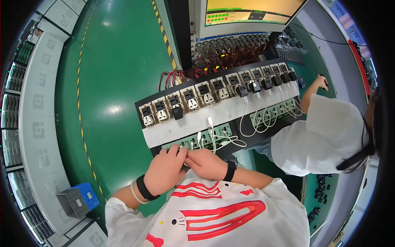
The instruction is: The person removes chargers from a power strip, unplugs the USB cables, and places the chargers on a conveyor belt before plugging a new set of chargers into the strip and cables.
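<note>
Head: left hand (164,168), right hand (207,164) touching, fingers (174,150) curled.

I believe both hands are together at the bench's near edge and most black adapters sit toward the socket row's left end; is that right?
Not quite: the head view shows most black adapters toward the right of the socket row. The left hand and right hand are placed as stated.

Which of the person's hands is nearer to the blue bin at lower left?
Left. The left hand is to the right of the blue bin; the right hand lies farther right, beyond the left hand.
</note>
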`<state>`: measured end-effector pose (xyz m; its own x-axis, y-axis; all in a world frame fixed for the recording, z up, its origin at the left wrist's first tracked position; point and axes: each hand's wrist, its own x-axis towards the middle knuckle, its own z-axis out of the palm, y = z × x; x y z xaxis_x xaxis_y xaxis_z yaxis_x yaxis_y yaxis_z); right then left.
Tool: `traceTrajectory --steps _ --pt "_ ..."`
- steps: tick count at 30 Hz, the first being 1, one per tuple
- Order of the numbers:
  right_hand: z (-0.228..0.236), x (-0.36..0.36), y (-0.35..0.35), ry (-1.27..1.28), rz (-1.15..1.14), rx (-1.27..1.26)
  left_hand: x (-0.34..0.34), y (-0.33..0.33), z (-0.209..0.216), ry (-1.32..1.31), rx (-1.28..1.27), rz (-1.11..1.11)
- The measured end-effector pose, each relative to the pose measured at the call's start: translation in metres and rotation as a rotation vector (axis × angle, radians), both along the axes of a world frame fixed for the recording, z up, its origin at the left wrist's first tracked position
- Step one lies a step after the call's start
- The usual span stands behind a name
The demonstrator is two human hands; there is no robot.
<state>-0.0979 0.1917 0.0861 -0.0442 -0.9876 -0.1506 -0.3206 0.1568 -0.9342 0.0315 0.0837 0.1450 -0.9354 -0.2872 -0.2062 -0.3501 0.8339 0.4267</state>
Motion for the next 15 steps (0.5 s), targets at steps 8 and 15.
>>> traceTrajectory --steps 8,15 --pt "-0.002 0.019 0.005 -0.165 0.227 0.056 0.022 -0.004 -0.001 -0.077 -0.024 -0.118" --pt "0.018 0.034 -0.005 -0.338 0.439 -0.029 0.036 -0.018 0.052 -0.238 0.052 -0.279"
